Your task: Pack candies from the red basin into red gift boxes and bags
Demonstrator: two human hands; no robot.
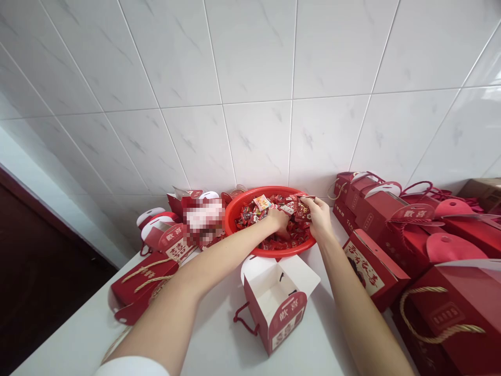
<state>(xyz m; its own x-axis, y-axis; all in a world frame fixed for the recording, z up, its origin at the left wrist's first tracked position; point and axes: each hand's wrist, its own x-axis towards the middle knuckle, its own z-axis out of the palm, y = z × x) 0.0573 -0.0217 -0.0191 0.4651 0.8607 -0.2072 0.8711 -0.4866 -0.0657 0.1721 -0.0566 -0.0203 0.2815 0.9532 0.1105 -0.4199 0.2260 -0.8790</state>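
A round red plastic basket (230, 230) stands against the wall, filled with wrapped candies (287, 243) in mostly red wrappers. My left hand (278, 221) reaches down among the candies, and its fingers are hidden there. At the basket's right rim, my right hand (320, 215) grips a dark red printed packet (302, 210) between thumb and fingers. A paler orange-and-white packet (262, 202) lies on top of the candies. Just in front of the basket, between my forearms, sits an open red gift box (274, 321) with a white inside and a dark red cord handle.
Several red gift boxes (395, 224) with rope handles crowd the right side of the white table (219, 334). More boxes (144, 279) stand at the left. A brown cardboard box (485, 192) is at the far right. A tiled wall (258, 141) rises behind.
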